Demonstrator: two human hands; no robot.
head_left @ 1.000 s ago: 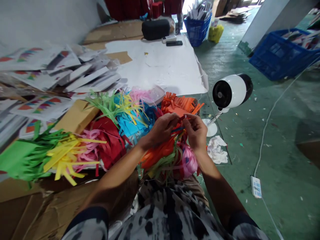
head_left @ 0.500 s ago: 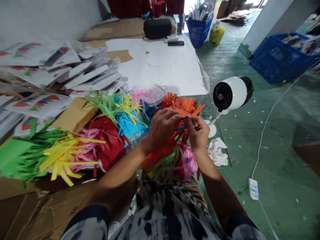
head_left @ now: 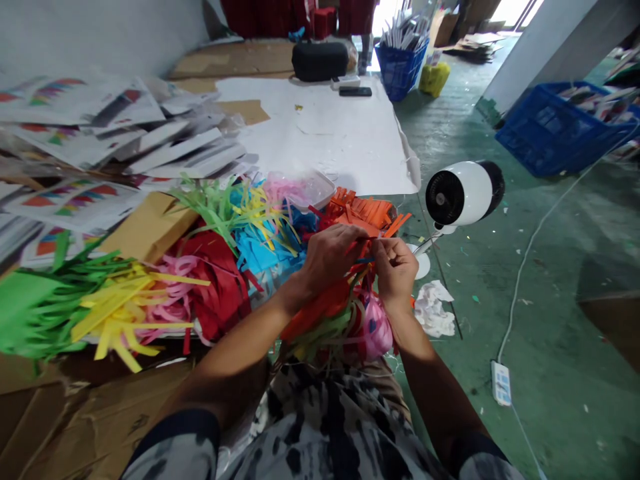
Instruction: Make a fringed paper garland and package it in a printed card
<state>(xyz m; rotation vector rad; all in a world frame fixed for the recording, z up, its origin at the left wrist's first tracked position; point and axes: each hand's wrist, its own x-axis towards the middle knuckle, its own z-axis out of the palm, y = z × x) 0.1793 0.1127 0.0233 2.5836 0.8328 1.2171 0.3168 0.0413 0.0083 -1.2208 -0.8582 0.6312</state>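
Along the left side, green fringed paper (head_left: 30, 303), yellow strips (head_left: 117, 307), curly pink strips (head_left: 175, 290) and dark red paper (head_left: 217, 283) lie side by side, probably sorted by colour so each is easy to pick out. Behind them, a tan block (head_left: 147, 228) rests against the heaped printed packets (head_left: 95, 147), perhaps parked there to spare the front edge. Next come blue strips (head_left: 265, 243), just beside the left hand (head_left: 327, 260). That hand and the right hand (head_left: 396, 270) nearly meet over the lap. A thin dark red strip (head_left: 369, 238) spans the small gap between them, the right thumb and forefinger pinched on it; the left thumb is hidden, so I cannot tell how that hand grips. The closeness seems meant for fine control. Orange fringe (head_left: 370, 212) lies just beyond, while a pink bundle (head_left: 376, 327) hangs below, crowding the wrists. Further right, crumpled tissue (head_left: 434, 308) and a fan (head_left: 465, 193) limit room for the right elbow's outward swing, and a power strip (head_left: 501, 383) lies on the floor (head_left: 550, 280).
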